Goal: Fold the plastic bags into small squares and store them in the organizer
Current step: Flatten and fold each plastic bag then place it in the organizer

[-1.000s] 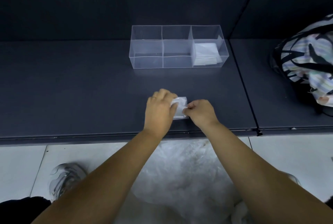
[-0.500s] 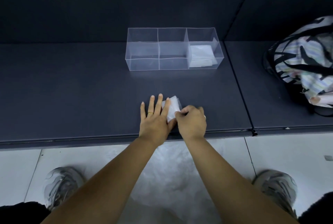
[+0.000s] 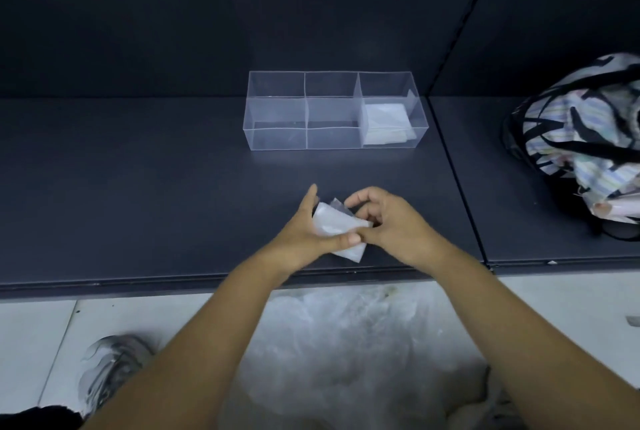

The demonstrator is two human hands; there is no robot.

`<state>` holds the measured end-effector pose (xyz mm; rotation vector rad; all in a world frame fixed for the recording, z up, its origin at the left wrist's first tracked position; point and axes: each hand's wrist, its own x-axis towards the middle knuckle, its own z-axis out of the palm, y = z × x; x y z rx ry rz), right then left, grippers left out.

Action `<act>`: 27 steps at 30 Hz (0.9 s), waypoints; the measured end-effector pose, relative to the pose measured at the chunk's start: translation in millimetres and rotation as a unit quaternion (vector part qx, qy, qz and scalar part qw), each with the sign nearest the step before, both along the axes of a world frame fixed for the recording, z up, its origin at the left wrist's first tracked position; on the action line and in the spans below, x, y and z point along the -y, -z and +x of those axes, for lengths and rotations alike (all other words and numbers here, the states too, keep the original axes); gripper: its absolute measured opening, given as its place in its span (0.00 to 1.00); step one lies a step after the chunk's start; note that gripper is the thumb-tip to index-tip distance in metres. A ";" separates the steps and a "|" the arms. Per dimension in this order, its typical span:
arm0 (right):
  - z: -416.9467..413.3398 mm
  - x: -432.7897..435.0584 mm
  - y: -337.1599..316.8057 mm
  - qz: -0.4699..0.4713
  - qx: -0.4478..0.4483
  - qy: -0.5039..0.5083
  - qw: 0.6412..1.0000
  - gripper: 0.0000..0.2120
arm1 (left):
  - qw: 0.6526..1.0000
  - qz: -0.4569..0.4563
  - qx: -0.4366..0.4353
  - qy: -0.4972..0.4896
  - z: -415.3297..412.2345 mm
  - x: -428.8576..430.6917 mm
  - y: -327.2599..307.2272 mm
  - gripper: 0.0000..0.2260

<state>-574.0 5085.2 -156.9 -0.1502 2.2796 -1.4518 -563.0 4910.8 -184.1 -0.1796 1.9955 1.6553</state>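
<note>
Folding looks close to finished on the plastic bag (image 3: pixel 337 227) in hand. It is already a small, thick, whitish packet, though one far corner still sticks out loose, so I judge a last tuck or press is left before it goes in. It sits between both hands over the near part of the dark shelf (image 3: pixel 138 194); whether it rests on the shelf or is lifted clear cannot be told. The left hand (image 3: pixel 301 235) holds it with the thumb laid across the top and the fingers behind. The right hand (image 3: pixel 391 222) has curled fingers that pinch the packet's right edge. Farther back stands the clear organizer (image 3: pixel 277 139), well apart from the hands. Its right compartment holds a stack of folded squares (image 3: pixel 386 121), while the middle and left compartments show nothing inside. Much seems left to do, as a heap of loose plastic (image 3: pixel 346 343) lies on the floor (image 3: pixel 34 332) between the arms. A striped cloth bag (image 3: pixel 581 139) sits at far right, and a shoe (image 3: pixel 110 364) shows at near left.
</note>
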 end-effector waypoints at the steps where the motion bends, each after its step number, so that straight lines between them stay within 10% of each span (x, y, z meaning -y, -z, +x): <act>1: -2.3 -5.5 -9.6 0.002 -0.006 -0.039 0.999 0.15 | 0.999 0.027 0.009 0.018 -5.7 1.5 -7.2 0.50; 6: -27.4 -28.2 -32.0 -0.021 -0.014 0.015 1.000 0.19 | 0.992 0.125 -0.006 -0.034 -41.0 -14.1 -32.9 0.20; 12: -75.6 -47.5 -17.7 -0.067 0.043 0.178 0.981 0.05 | 0.974 0.140 -0.072 -0.164 -87.7 -45.3 -37.2 0.11; 16: -138.0 -61.6 -12.4 -0.042 -0.030 0.312 0.949 0.06 | 0.949 -0.041 -0.205 -0.237 -117.8 -43.5 -25.2 0.08; 21: -200.7 -70.1 10.7 0.113 -0.067 0.315 0.940 0.07 | 0.825 -0.429 -0.365 0.030 -118.2 -35.8 15.5 0.24; 27: -210.0 -62.9 36.3 0.307 -0.117 0.270 0.905 0.06 | 0.783 -0.492 -0.368 0.095 -114.3 -33.4 41.2 0.31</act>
